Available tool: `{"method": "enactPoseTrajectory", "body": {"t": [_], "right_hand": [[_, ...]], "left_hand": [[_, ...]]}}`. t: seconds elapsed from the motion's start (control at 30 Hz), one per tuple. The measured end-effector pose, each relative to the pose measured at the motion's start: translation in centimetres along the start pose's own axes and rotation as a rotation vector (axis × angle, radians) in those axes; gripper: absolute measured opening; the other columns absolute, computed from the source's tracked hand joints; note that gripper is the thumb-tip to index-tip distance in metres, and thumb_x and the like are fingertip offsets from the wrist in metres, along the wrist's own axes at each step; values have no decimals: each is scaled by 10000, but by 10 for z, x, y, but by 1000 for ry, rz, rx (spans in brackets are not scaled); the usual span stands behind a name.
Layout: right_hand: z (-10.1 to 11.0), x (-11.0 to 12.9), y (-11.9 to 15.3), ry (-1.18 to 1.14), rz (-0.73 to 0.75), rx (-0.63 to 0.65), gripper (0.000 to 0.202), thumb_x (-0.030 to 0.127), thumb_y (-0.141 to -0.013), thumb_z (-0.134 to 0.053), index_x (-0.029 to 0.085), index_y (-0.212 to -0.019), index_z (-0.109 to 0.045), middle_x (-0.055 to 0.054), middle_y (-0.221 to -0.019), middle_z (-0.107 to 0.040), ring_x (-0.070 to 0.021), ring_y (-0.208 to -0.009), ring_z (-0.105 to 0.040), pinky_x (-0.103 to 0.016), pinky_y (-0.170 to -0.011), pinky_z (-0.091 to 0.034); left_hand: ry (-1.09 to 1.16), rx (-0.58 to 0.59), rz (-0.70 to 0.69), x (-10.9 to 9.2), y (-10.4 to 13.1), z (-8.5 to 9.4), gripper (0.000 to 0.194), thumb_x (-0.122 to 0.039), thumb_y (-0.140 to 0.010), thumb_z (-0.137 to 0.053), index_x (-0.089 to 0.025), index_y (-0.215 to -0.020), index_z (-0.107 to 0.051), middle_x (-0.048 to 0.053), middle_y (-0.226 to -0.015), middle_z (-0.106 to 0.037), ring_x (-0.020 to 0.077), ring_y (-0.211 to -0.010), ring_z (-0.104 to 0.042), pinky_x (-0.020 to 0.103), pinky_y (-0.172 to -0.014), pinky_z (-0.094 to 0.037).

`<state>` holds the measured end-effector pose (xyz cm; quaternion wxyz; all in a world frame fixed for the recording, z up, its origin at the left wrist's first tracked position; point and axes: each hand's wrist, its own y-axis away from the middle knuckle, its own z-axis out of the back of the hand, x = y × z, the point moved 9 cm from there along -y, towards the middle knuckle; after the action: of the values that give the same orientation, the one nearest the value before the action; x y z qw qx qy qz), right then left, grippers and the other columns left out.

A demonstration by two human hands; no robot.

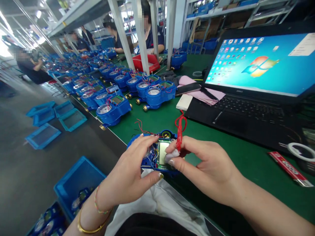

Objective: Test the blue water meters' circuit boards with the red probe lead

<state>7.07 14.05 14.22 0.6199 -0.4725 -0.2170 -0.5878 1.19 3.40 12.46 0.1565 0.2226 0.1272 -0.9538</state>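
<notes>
A blue water meter [147,163] lies in front of me at the table's near edge, its top uncovered to show a green circuit board and a pale display [163,151]. My left hand [129,170] spans the meter's left part, fingers over the dial and thumb at the near side, gripping it. Between the thumb and fingers of my right hand [211,167], a probe with a greyish-white wrapped tip [172,156] and a red lead [179,132] is pinched over the display's right side. Whether the tip touches the board is hidden.
Several blue meters [114,109] stand in rows on the green table [147,121]. A laptop [246,108] occupies the right, near a red-and-white packet [290,168]. A blue crate [78,173] with meters is at lower left. Several people sit farther back.
</notes>
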Motion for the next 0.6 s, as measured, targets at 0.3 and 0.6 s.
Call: {"method": "enactPoseTrajectory", "body": {"t": [0.3,0.6], "right_hand": [[-9,1,-3,47,-13,37,158,73,-808,-599,221,-862,-599,45,-775,-653,-104,-692,-603,-200,-654,-456],[-11,5,-6,91,39,13,135,79,-785,-636,197,-850,-629,55,-756,-666,-77,-679,-615,-152,-645,-455]], "left_hand": [[-175,-103,-21,-3,1,-8,692,-411,-820,-607,-115,-1375,-318,107,-1431,-410,218,-1364,-298,424,-1181,-189],[-163,-144,-8,-3,0,-5,623,-341,-793,-621,-98,-1325,-406,94,-1393,-469,200,-1340,-351,397,-1168,-237]]}}
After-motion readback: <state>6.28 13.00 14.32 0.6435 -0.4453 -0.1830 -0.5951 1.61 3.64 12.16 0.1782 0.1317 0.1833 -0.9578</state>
